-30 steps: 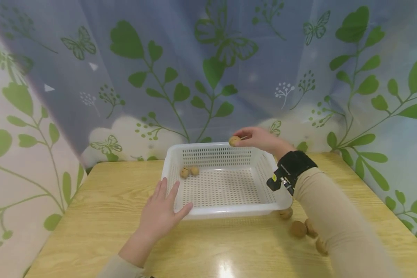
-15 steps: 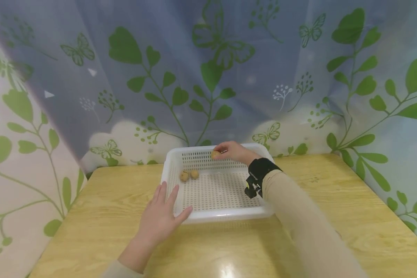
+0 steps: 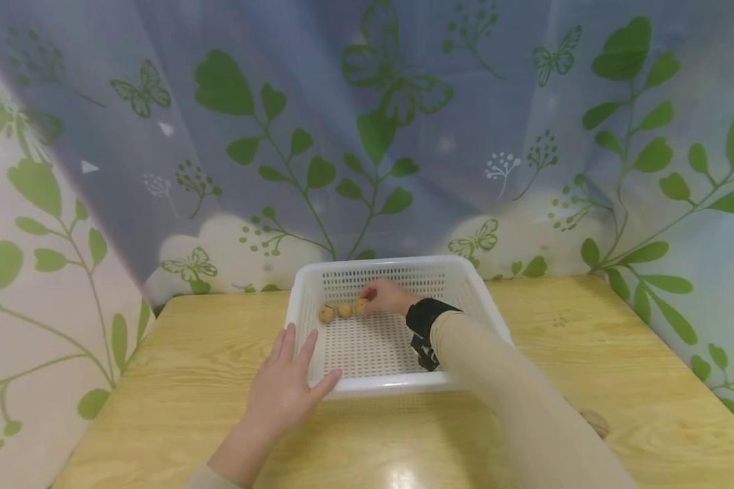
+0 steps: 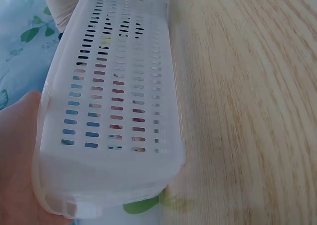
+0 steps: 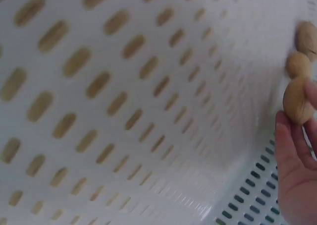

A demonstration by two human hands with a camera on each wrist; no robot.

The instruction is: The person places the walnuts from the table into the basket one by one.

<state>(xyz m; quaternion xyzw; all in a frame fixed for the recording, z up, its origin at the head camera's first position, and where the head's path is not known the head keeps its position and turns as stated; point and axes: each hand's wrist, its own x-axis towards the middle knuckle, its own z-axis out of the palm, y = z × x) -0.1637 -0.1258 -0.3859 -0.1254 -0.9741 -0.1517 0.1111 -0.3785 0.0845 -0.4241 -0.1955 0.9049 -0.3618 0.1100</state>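
A white perforated plastic basket (image 3: 397,382) stands on the table. Inside it, near the left end of its back wall, two walnuts lie side by side: one walnut (image 3: 326,313) and another walnut (image 3: 344,310). My right hand (image 3: 387,297) reaches into the basket and pinches a third walnut (image 5: 296,101) between thumb and fingers, right beside the other two. In the right wrist view these three form a row. My left hand (image 3: 284,380) rests on the basket's front left corner with straight, spread fingers; the left wrist view shows that hand (image 4: 17,160) against the rim.
The wooden table (image 3: 208,380) extends around the basket. A walnut (image 3: 596,422) shows at the right, partly covered by my right sleeve (image 3: 520,401). A leaf-patterned curtain (image 3: 318,136) hangs close behind the table's far edge.
My right hand has carried its walnut from above the basket's back right rim leftward and down to the two walnuts inside. The left hand stays at the corner.
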